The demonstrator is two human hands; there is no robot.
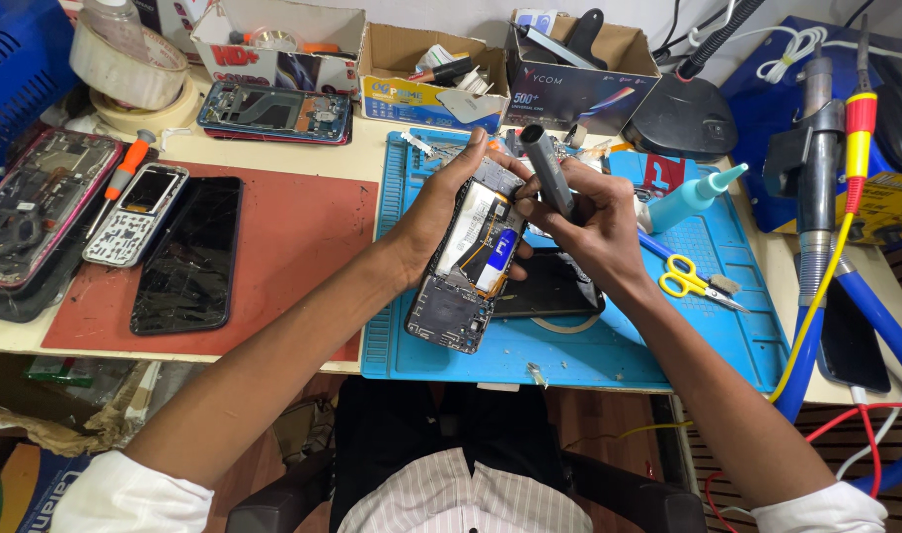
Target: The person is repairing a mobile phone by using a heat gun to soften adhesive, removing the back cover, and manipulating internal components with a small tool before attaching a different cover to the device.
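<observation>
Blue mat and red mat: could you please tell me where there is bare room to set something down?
Bare patches: the red mat between the cracked black phone and the left hand, and the blue mat below the yellow scissors. Crowded: the mat's top edge, by the cardboard boxes.

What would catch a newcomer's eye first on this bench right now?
First, the opened smartphone with its back cover off, held tilted over the blue silicone work mat by the left hand, while the right hand grips a grey pen-shaped screwdriver against its upper end. Next, the black cracked phone screen lying on the red mat at left, and the yellow-handled scissors at right.
</observation>
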